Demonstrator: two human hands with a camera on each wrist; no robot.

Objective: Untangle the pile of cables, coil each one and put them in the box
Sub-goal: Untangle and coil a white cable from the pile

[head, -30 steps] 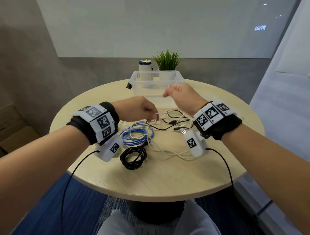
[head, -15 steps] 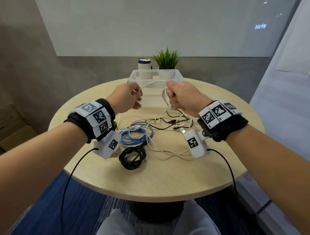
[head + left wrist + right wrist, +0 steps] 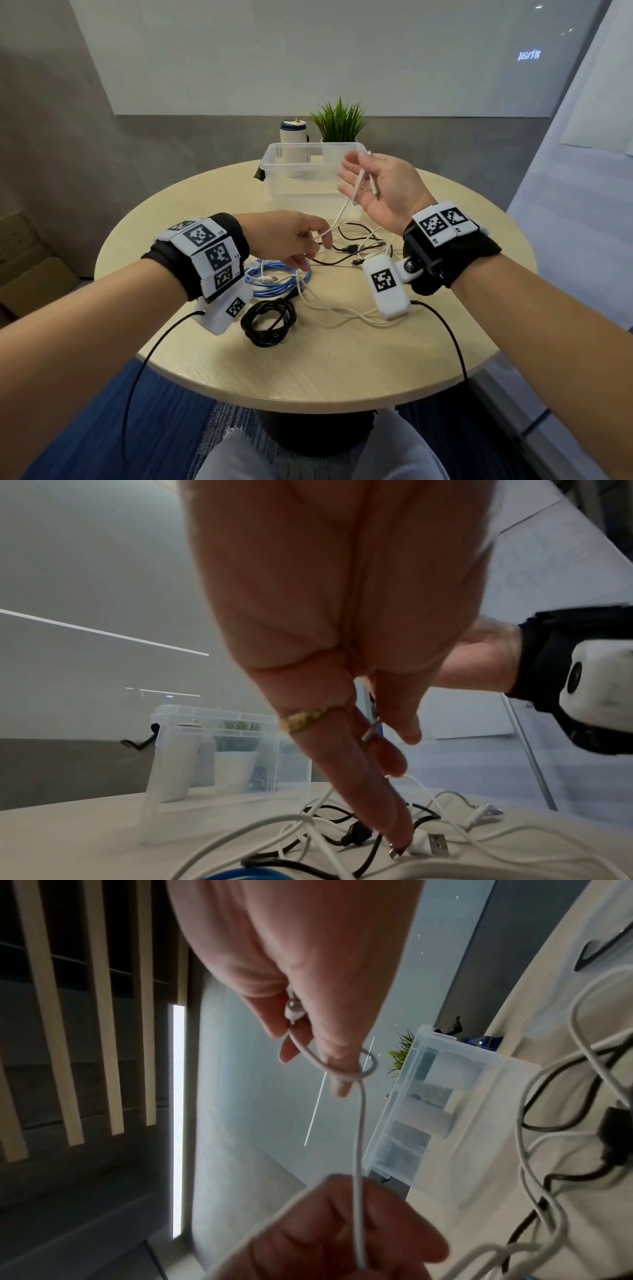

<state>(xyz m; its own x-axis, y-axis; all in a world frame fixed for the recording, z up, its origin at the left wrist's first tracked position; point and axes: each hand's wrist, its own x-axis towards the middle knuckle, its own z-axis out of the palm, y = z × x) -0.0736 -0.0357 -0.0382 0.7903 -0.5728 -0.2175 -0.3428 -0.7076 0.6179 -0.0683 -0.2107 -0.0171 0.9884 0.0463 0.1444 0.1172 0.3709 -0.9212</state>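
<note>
A person sits at a round table [image 3: 342,370] with both hands up over a messy pile of cables. The right hand [image 3: 387,188] is raised, palm turned up, in front of the clear box [image 3: 301,161]. Its fingers are mostly spread out, but the white cable [image 3: 346,209] loops around one fingertip, and the thumb pins the cable's end against the hand. That shows best from the right wrist camera.

From there the white cable runs down to the left hand [image 3: 291,240], which is lower and nearer the person. The left thumb and fingers pinch the cable just above the pile. A gold ring [image 3: 301,721] sits on one left finger.

The rest of the white cable lies in loose loops on the table, at about the middle. A thin black cable [image 3: 346,250] is mixed in with it under the hands. A blue cable [image 3: 274,277] lies in a coil at about 9 o'clock from the pile, just under the left hand. Another black cable coil [image 3: 269,322] lies by itself at about 7 o'clock, nearer the person.

The clear box stands at 12 o'clock on the far side of the table. I cannot see any cable in it. Behind it are a small green plant [image 3: 339,120] and a white can with a blue top [image 3: 293,133].
</note>
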